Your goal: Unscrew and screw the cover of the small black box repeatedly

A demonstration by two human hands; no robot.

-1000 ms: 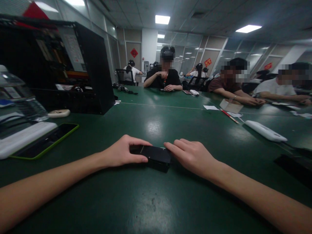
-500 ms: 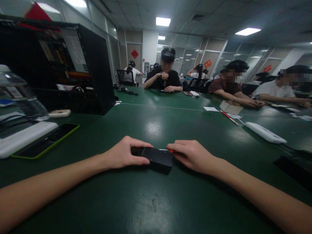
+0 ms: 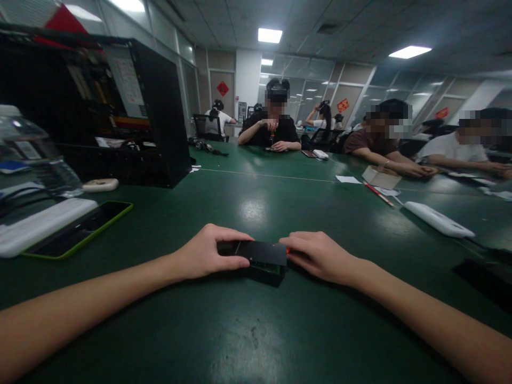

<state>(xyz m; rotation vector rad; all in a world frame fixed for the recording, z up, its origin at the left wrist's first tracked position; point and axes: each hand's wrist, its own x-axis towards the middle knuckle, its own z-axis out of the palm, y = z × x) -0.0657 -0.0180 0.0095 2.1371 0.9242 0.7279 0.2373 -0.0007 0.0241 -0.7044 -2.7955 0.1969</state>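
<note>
Black box [image 3: 267, 276] — it sits on the wide green table [image 3: 252, 330], centred in front of you, a slim gap showing beneath its top panel [image 3: 264, 252] on your side. Your left hand [image 3: 210, 250], half open, grips its left end between thumb and fingers; your right hand [image 3: 318, 253], fingers closed together beside the right end, pinches a small red-orange piece [image 3: 288, 250] — mostly hidden.

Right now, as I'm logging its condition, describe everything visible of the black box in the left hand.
The oblong black box, perhaps plastic, lies crosswise on the green table. Its top plate is parted from the base along the near side, showing green between. A pale line crosses its left end, gripped by the left hand. The right hand is beside its right end; contact unclear.
</note>
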